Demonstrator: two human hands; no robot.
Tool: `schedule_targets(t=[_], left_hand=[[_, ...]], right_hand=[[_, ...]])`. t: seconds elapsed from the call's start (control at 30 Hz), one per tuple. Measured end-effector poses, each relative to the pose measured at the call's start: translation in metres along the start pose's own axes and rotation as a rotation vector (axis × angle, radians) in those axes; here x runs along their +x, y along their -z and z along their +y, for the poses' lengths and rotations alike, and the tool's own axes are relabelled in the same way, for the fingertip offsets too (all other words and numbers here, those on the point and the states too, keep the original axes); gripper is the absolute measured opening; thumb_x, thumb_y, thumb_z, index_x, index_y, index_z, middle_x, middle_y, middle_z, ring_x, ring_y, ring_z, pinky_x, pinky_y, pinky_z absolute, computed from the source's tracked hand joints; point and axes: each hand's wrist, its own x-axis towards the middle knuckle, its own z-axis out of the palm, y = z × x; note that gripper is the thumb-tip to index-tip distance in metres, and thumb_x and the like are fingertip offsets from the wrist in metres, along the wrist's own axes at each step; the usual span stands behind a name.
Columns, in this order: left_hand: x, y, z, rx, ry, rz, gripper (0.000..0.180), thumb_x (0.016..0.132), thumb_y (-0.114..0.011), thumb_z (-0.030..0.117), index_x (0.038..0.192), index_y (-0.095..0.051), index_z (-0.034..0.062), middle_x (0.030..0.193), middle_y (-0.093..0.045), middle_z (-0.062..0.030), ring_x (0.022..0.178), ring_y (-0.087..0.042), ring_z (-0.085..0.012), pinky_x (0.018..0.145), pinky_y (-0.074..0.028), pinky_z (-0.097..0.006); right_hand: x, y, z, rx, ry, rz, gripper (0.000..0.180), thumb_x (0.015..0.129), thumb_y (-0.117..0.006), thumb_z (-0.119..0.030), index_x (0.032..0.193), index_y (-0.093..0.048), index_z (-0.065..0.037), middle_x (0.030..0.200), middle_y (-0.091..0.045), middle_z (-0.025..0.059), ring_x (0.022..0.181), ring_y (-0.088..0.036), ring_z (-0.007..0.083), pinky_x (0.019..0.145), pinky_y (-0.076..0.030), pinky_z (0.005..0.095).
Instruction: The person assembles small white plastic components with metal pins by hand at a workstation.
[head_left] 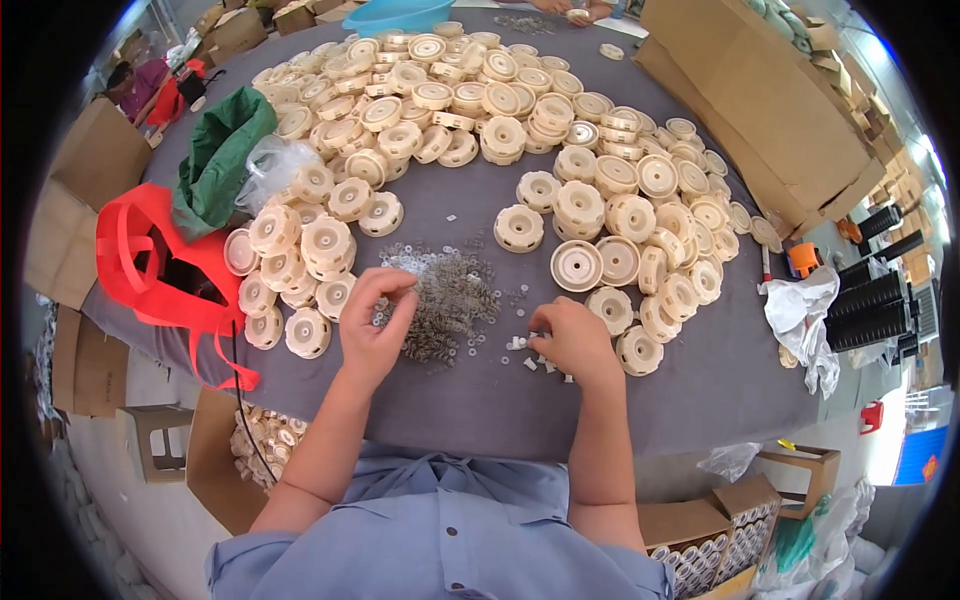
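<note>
Now your left hand (372,325) pinches at the heap of small grey metal springs (450,305) near the grey worktop's (690,390) front edge, while your right hand (572,340) curls its fingers over small white plastic bits (522,345) beside it.

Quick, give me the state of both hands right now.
Left hand: fingers pinched over the heap of small springs; what it holds cannot be told.
Right hand: curled on small white pieces; grip unclear.

A small assembly workshop: heaps of identical cream plastic wheel-shaped parts (520,120) cover a grey cloth-covered counter (700,380), with brown cardboard cartons (770,110) stacked around.
</note>
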Motion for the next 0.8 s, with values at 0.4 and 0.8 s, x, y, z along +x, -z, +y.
schedule_targets(t=[0.4,0.8], left_hand=[[0.006,0.042,-0.018,0.098,0.055,0.137,0.019,0.074,-0.059,-0.005,0.092,-0.059,0.0011,0.090,-0.056,-0.0037,0.073,-0.052,-0.0081,0.068,-0.042,-0.021],[0.039,0.034,-0.012,0.519,-0.121,-0.223,0.022,0.070,-0.061,0.003,0.091,-0.058,0.0033,0.093,-0.057,-0.0083,0.088,-0.054,-0.0263,0.077,-0.043,-0.035]], right_hand=[[-0.001,0.014,-0.004,0.149,-0.043,0.025,0.018,0.066,-0.068,-0.014,0.080,-0.060,-0.008,0.073,-0.056,0.0057,0.072,-0.057,0.0217,0.063,-0.046,0.0333],[0.010,0.001,-0.009,0.580,0.012,0.222,0.016,0.074,-0.061,-0.007,0.090,-0.057,-0.004,0.070,-0.060,0.0050,0.063,-0.056,0.0146,0.058,-0.046,0.0262]])
